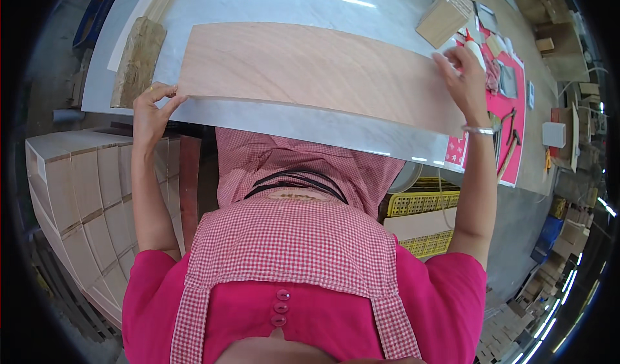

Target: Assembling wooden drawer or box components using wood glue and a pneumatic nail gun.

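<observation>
Wood board, frame upper ctr, prob. light/stiff | L hand pinching corner | R hand hovering/touching, can't tell | ends suiting hold

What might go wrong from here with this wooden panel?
The left hand has just its thumb and fingertips at one corner of the wooden panel, so that grip might slip. The panel's long side runs close to the near edge of the table, so a slip could drop it. The right hand is beside the white bottle with the red tip and might knock it.
</observation>
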Demonstrator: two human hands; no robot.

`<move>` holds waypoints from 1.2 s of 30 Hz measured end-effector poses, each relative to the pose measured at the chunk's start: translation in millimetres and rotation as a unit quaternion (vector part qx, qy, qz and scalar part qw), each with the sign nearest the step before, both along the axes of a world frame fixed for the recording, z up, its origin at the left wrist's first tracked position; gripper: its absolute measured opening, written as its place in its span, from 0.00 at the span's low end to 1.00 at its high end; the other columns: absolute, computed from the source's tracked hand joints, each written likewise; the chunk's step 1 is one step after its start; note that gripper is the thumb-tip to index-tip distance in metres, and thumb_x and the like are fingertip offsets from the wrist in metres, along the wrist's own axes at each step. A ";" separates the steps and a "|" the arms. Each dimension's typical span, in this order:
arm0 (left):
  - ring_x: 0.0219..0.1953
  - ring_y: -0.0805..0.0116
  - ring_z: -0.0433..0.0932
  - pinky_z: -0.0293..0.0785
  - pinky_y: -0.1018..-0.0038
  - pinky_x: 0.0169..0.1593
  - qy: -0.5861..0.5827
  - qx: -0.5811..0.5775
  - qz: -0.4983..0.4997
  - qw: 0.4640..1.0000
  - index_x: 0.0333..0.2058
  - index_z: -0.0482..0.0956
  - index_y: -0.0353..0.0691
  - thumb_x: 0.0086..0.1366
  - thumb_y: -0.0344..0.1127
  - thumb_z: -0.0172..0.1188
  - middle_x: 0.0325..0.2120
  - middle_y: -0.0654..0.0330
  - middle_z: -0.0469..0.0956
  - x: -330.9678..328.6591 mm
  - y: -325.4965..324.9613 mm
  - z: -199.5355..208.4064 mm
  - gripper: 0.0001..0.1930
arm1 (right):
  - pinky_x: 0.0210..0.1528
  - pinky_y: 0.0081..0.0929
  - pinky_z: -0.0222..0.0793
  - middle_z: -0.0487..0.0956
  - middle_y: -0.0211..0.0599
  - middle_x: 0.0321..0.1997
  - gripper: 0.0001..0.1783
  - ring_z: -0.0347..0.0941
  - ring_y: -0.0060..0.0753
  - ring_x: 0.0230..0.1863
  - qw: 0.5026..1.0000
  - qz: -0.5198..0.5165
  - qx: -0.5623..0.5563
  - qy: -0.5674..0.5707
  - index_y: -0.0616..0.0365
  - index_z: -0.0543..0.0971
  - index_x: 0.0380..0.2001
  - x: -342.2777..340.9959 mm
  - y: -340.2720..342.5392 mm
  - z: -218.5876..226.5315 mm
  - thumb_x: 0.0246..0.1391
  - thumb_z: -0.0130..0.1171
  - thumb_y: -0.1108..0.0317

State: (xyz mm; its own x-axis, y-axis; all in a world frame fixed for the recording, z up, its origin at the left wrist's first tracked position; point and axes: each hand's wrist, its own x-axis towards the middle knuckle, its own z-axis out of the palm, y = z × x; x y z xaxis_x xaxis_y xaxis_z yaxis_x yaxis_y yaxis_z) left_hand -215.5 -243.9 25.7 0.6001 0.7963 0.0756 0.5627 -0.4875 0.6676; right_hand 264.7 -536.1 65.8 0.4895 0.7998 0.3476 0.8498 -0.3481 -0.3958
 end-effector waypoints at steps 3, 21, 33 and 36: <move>0.35 0.75 0.75 0.69 0.77 0.42 0.006 0.008 -0.001 1.000 0.36 0.84 0.31 0.56 0.26 0.68 0.29 0.62 0.79 -3.4 0.8 -1.3 0.09 | 0.36 0.29 0.69 0.77 0.41 0.30 0.10 0.73 0.35 0.30 0.999 -0.043 -0.009 0.010 0.65 0.79 0.34 -7.8 -43.6 11.6 0.56 0.62 0.67; 0.35 0.75 0.74 0.68 0.78 0.42 0.004 -0.002 0.002 1.000 0.36 0.83 0.30 0.56 0.26 0.68 0.28 0.62 0.77 -0.9 -2.1 1.3 0.10 | 0.33 0.23 0.70 0.79 0.40 0.31 0.10 0.74 0.28 0.28 0.989 -0.116 -0.078 0.056 0.68 0.80 0.37 -54.4 -137.8 -13.2 0.52 0.65 0.74; 0.35 0.71 0.76 0.70 0.76 0.42 0.009 0.022 0.001 1.000 0.34 0.84 0.30 0.53 0.29 0.70 0.28 0.59 0.80 5.8 -6.0 4.5 0.11 | 0.31 0.27 0.67 0.74 0.43 0.27 0.05 0.71 0.36 0.26 0.993 -0.045 -0.108 0.026 0.68 0.77 0.32 -39.4 -141.5 -11.9 0.54 0.61 0.76; 0.37 0.69 0.77 0.70 0.74 0.43 0.005 0.014 0.016 1.000 0.34 0.84 0.30 0.52 0.30 0.70 0.30 0.58 0.80 -0.9 -6.6 2.1 0.12 | 0.31 0.27 0.67 0.73 0.43 0.28 0.05 0.70 0.36 0.26 0.993 -0.043 -0.096 0.044 0.68 0.76 0.33 -39.1 -140.4 -17.8 0.55 0.60 0.77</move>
